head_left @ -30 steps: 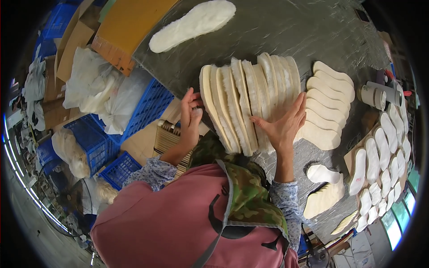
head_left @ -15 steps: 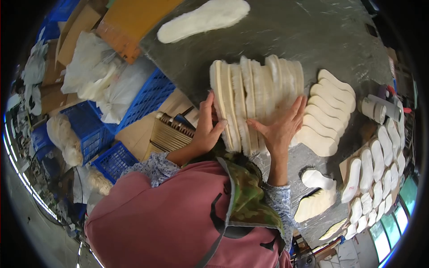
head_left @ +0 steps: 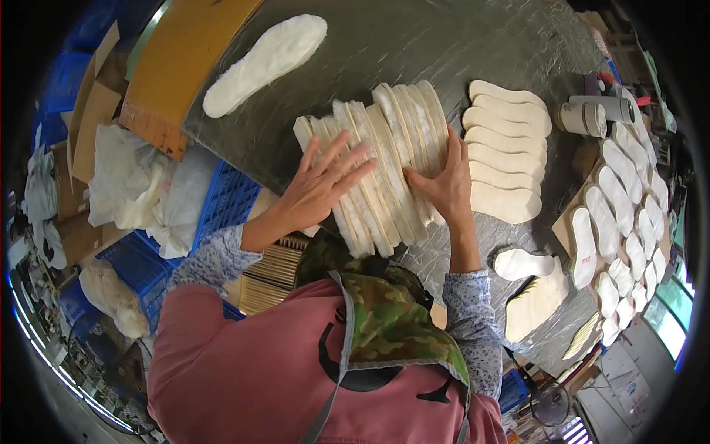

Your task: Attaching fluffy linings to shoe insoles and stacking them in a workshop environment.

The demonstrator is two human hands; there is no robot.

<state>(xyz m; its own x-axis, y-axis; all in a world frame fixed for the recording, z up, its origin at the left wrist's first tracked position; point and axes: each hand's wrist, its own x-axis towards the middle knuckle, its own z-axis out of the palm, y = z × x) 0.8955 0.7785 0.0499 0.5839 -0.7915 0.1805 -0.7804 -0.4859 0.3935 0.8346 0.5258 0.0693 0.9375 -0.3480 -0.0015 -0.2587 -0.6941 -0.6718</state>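
Observation:
A row of cream fleece insoles (head_left: 381,166), packed on edge side by side, rests on the dark table in front of me. Its left part sits slightly lower than its right part. My left hand (head_left: 314,185) lies across the left part with fingers spread. At the right end, my right hand (head_left: 447,181) grips several insoles, thumb on their upper edges and fingers along the outer side. One single fleece insole (head_left: 266,66) lies flat, fluffy side up, at the far left of the table. Right of my right hand, overlapping insoles (head_left: 506,152) are fanned in a column.
Two smaller insole piles (head_left: 536,296) lie near the table's right front. A board with many white insoles (head_left: 606,214) stands farther right, below some rolls (head_left: 584,118). Blue crates (head_left: 211,200) with plastic bags and an orange-yellow panel (head_left: 181,66) flank the table's left edge.
My left hand has moved from the row's left end onto its top, fingers spreading. My right hand has closed around the right end. The row's two parts are now offset, and the view has shifted.

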